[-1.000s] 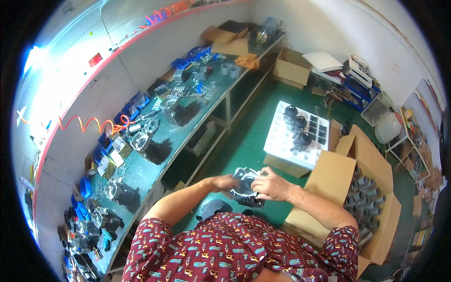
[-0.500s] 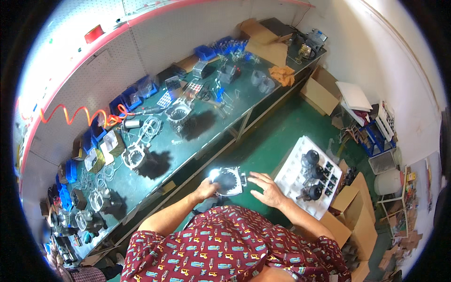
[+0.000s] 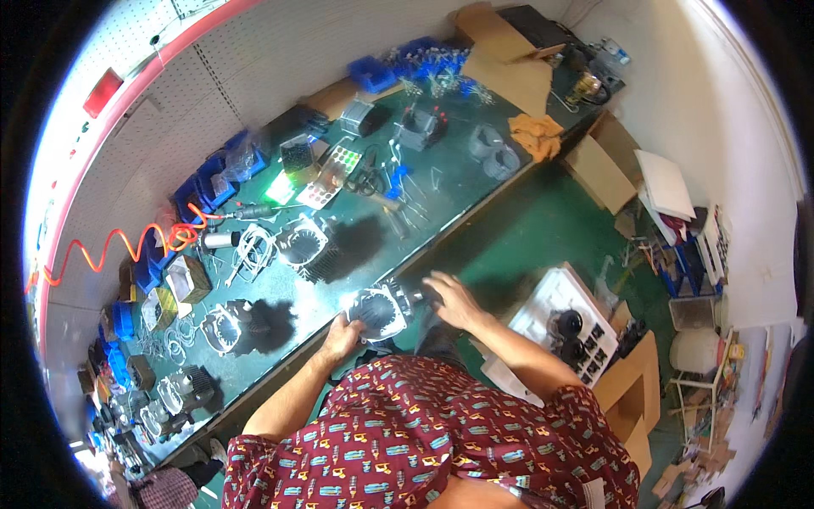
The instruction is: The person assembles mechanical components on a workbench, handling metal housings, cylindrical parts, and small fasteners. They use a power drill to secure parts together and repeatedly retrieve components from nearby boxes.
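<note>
A finned grey metal motor housing (image 3: pixel 379 311), its round hollow facing up, is held at the near edge of the workbench. My left hand (image 3: pixel 342 337) grips its left rim, with the thumb on top. Beside the small block on the housing's right side is my right hand (image 3: pixel 456 303), fingers stretched out; whether they touch the block is unclear. Similar housings stand on the bench: one (image 3: pixel 303 246) just beyond, another (image 3: pixel 225 328) to the left, and one (image 3: pixel 182 388) farther left.
The green-topped bench (image 3: pixel 424 204) carries blue bins (image 3: pixel 203 188), a coiled orange hose (image 3: pixel 127 242), a white cable (image 3: pixel 252 253) and an orange cloth (image 3: pixel 536 136). To my right, a white foam tray (image 3: pixel 551 293) holds black round parts, near a cardboard box (image 3: pixel 632 382). A person's checked sleeve (image 3: pixel 170 488) shows lower left.
The housing has moved left and forward to the bench edge, still in my left hand. My right hand has followed it, and the whole view has shifted.
</note>
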A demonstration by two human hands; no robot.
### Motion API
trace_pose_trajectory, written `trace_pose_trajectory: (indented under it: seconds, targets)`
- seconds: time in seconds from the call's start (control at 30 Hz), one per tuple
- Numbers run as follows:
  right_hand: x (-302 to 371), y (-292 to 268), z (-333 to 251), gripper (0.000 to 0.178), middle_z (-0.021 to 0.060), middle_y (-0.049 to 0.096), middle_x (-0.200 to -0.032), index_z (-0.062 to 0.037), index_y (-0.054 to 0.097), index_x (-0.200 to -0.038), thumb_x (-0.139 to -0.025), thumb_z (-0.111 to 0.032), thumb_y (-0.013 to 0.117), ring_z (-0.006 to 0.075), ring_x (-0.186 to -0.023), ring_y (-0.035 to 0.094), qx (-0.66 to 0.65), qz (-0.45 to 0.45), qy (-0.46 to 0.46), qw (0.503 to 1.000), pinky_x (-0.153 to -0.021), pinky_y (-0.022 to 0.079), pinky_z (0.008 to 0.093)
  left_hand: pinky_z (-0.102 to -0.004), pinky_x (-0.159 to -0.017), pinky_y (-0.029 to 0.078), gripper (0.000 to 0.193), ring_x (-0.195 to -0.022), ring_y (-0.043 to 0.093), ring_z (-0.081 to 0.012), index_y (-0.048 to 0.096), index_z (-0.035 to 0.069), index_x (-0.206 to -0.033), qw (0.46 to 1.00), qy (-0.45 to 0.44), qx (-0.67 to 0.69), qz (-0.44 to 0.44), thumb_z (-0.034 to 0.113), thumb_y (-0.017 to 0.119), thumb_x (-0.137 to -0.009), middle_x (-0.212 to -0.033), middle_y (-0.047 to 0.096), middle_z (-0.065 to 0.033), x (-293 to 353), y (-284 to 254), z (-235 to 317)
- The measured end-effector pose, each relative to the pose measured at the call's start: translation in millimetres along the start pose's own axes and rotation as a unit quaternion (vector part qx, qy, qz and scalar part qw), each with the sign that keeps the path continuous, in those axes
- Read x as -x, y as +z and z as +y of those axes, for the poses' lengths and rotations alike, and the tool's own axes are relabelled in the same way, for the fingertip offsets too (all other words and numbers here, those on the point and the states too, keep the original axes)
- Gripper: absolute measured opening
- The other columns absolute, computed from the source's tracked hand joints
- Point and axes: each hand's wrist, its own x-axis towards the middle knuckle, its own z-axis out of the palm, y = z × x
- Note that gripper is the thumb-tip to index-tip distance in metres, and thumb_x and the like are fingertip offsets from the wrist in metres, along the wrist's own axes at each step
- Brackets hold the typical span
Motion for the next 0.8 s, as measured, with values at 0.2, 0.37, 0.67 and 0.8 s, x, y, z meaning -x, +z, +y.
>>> trace_pose_trajectory:
  seconds: [0.2,0.37,0.67,0.8]
  targets:
    - [-164,-6,8,0.071,0.0169,0.028,-0.159,-0.0222,0.045,-0.149,-0.083,-0.012,0.072,0.0395,-0.143,0.032,0.108,-0.100,0.008,0.989,-0.109,0.035,0.0571,-0.0305,-0.060,0.046,0.031,-0.069,0.058,-0.0161,0.060,-0.002,-0.109,0.993,-0.025,0.012,0.114,0.020,0.057,-0.087,-0.087,0.067,-0.0088,-10,12,29]
    - [-250,24,29,0.056,0.0150,0.015,-0.166,-0.0243,0.055,-0.143,-0.088,-0.020,0.066,0.0381,-0.149,0.021,0.265,-0.148,-0.078,0.950,-0.108,0.033,0.0592,-0.0318,-0.063,0.052,0.032,-0.077,0.064,-0.0182,0.058,-0.002,-0.116,0.966,-0.019,0.137,0.217,0.016,0.056,-0.089,-0.097,0.068,-0.0101,-29,42,27]
    - [-307,17,78,0.046,0.0138,0.032,-0.158,-0.0149,0.062,-0.134,-0.088,-0.019,0.064,0.0321,-0.128,0.042,0.342,-0.130,-0.108,0.924,-0.092,0.045,0.0506,-0.0299,-0.059,0.050,0.028,-0.074,0.064,-0.0178,0.057,-0.001,-0.113,0.943,-0.038,0.181,0.275,0.014,0.054,-0.089,-0.092,0.067,-0.0085,-87,65,78]
    - [-334,-6,104,0.046,0.0132,0.026,-0.161,-0.0153,0.062,-0.131,-0.085,-0.019,0.067,0.0313,-0.127,0.043,0.345,-0.108,-0.092,0.928,-0.093,0.043,0.0503,-0.0311,-0.062,0.053,0.032,-0.073,0.060,-0.0142,0.058,0.001,-0.118,0.946,0.072,0.146,0.282,0.013,0.053,-0.089,-0.094,0.065,-0.0065,-122,60,114]
